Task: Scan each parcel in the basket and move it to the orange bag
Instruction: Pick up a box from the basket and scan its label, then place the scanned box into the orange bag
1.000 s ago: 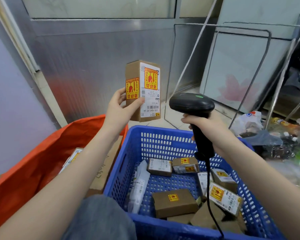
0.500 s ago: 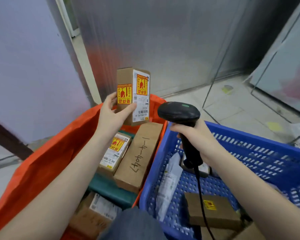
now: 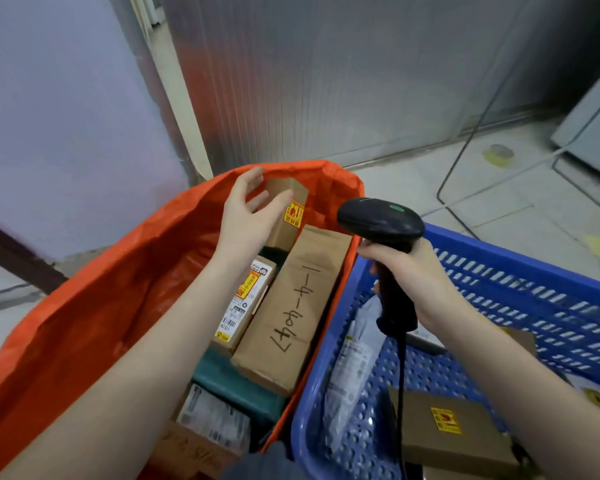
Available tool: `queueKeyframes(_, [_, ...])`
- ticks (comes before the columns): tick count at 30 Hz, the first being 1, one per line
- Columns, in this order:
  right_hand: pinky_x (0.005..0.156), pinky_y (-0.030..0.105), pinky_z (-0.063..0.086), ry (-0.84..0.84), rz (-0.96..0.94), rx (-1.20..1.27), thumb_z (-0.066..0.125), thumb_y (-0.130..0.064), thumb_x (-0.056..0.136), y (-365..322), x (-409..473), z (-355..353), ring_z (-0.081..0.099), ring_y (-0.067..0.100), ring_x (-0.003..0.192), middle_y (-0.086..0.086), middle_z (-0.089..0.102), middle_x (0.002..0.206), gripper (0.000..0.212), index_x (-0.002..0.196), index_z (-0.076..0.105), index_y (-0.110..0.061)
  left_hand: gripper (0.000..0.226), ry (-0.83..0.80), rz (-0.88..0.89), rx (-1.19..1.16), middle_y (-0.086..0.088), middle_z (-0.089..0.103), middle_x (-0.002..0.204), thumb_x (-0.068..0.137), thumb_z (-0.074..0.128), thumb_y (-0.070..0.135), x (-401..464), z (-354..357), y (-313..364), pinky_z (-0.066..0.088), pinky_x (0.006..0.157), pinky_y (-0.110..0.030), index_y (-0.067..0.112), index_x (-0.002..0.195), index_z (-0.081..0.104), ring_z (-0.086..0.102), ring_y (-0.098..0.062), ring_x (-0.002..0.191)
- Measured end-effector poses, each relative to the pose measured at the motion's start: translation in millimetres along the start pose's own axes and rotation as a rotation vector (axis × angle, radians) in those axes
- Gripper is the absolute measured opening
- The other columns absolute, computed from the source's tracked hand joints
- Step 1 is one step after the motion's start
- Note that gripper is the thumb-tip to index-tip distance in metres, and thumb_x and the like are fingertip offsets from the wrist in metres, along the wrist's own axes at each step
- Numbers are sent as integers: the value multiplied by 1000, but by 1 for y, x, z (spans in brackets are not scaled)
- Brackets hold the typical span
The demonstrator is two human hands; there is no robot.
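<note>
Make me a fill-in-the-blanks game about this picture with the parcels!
1. The right hand holds a black ____.
2. The left hand is open above the ____ bag.
3. The basket is colored ____.
4. The long box with handwriting lies in the ____.

Missing words: scanner; orange; blue; bag

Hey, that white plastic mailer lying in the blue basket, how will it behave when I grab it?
The white plastic mailer looks thin and crinkled, so it will probably flop and sag rather than hold shape. Its glossy film may be slippery. It lies slumped against the blue basket wall, suggesting light contents.
</note>
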State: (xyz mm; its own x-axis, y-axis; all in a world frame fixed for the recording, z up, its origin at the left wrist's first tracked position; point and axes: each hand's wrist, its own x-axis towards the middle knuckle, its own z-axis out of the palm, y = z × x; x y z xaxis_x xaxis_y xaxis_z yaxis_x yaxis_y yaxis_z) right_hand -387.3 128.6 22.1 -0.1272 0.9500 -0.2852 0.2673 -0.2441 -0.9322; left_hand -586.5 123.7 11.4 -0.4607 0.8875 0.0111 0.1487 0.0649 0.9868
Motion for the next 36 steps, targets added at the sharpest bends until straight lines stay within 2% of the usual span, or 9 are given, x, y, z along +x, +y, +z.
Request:
queueKeyframes(5, [42,19,44,8,-27,27,67,-12,83,-12,-22,-29,50,16,52,7,53,65,8,89,64,-7,52,-40,55,4,6,48,142,88,67,26,-21,15,30,46,91,-20,25,137,47,50,-6,119])
queueKeyframes(10, [52,27,47,84,-59,62,68,-12,83,-17,-58,-83,53,15,59,5,55,67,5,86,65,-9,47,-141,152,7,10,49,132,90,65,23,-56,57,70,44,74,0,22,135,49,50,1,111])
queueKeyframes(14, [53,29,44,150,-64,38,68,-14,83,-8,-86,-137,50,18,53,7,54,66,7,86,65,-8,48,-275,170,-20,8,51,136,90,67,19,-87,107,88,43,85,-9,19,134,49,50,-6,119])
queueKeyframes(18, [61,33,43,243,-79,24,69,-13,82,12,-110,-193,51,20,58,5,55,64,6,78,64,-13,49,-387,168,-15,8,50,139,89,66,21,-114,156,91,40,98,-22,21,135,49,50,-9,124])
queueKeyframes(25, [56,32,43,380,-8,43,70,-10,80,68,-133,-275,52,19,54,6,54,61,7,84,65,-7,49,-527,131,20,16,48,135,89,67,29,-148,236,71,41,101,-28,28,134,48,49,-6,123])
queueKeyframes(30, [54,33,43,433,57,77,69,-8,81,114,-125,-306,50,19,51,7,51,60,9,85,64,-3,53,-592,82,70,13,46,140,89,66,29,-153,280,36,41,93,-23,27,137,46,46,-6,126])
queueKeyframes(33, [52,32,42,460,101,79,68,-9,82,145,-107,-311,49,22,52,13,49,62,15,88,63,4,54,-599,41,150,11,46,142,89,67,30,-146,301,0,46,98,-32,27,138,45,46,-9,126])
queueKeyframes(36, [46,22,42,450,132,77,69,-8,82,178,-86,-308,48,17,51,11,48,63,8,83,63,-3,55,-599,3,245,8,47,141,87,68,31,-137,319,-40,44,103,-37,25,138,45,46,-11,126])
